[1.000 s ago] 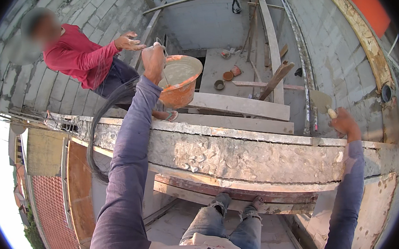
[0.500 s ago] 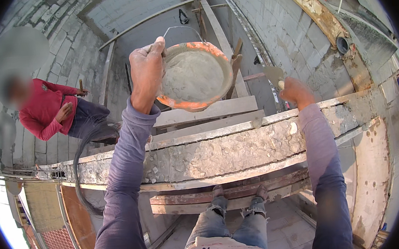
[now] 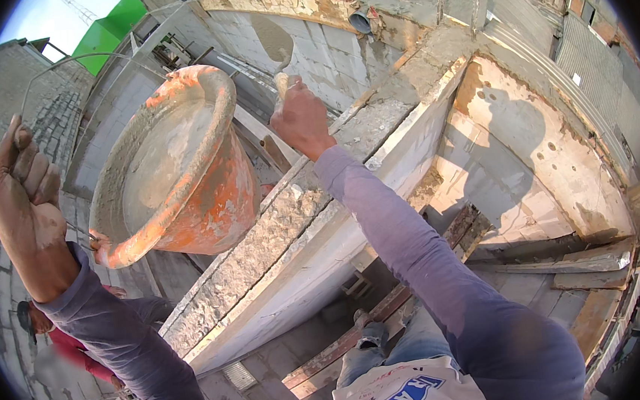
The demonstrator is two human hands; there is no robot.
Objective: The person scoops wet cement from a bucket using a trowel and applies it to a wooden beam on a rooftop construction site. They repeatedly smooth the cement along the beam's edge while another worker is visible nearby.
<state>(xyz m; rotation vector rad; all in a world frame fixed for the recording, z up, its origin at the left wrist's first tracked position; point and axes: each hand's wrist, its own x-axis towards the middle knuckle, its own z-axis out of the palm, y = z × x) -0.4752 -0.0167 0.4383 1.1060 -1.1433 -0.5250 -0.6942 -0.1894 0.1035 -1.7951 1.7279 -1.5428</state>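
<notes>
- The orange mortar bucket is held up at left of centre, beyond the rough concrete beam; whether the beam is touched cannot be told.
- Compared with half a second earlier, it is seen larger and tipped more, and the view has been turned so that the beam now runs diagonally.
- The bucket's mouth is pointed up and to the left, its base down and to the right; grey mortar is contained within.
- The wire handle is hooked by the left hand, whose grip is loosely folded round it.
- The mason's trowel is held by the right hand, its grip closed tightly round the wooden handle; the blade is directed away from the body, its long axis nearly upright in view.
- Beyond the blade, a pipe end is set into the wall.
- A co-worker's red sleeve is seen at lower left.
</notes>
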